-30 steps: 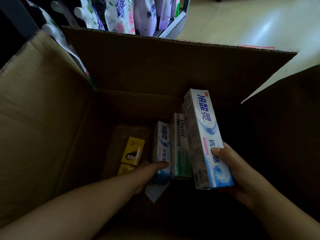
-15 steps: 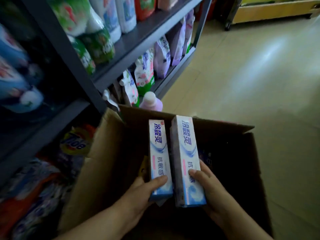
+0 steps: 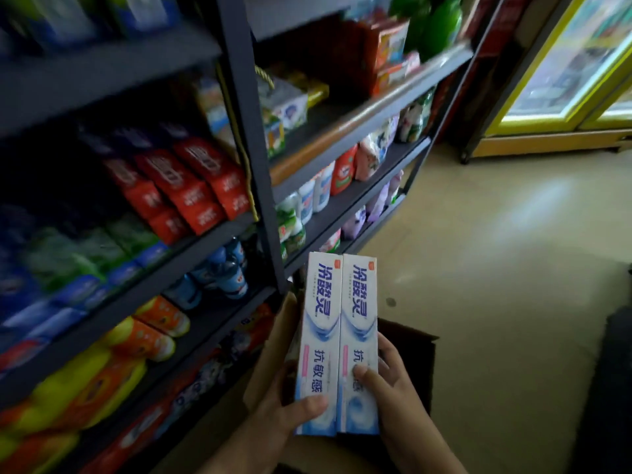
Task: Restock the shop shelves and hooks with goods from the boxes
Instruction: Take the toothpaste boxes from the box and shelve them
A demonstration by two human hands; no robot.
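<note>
Two white-and-blue toothpaste boxes stand upright side by side above the open cardboard box (image 3: 425, 364). My left hand (image 3: 284, 415) grips the left toothpaste box (image 3: 319, 323) near its bottom, thumb across the front. My right hand (image 3: 390, 388) grips the right toothpaste box (image 3: 359, 319), thumb on its face and fingers round the right edge. The two boxes touch along their long edges. The dark metal shelving (image 3: 239, 138) stands to the left and ahead.
Red toothpaste cartons (image 3: 191, 186) fill a shelf at upper left, green and blue packs (image 3: 85, 261) beside them. Detergent pouches and bottles (image 3: 318, 193) line the right bay. Orange-yellow bags (image 3: 102, 371) lie low left. Tan floor (image 3: 496, 251) lies right, a yellow-framed cooler (image 3: 564, 80) beyond.
Both hands have lifted the two toothpaste boxes out of the cardboard box and brought them together. My view has risen from inside the box to the shelves.
</note>
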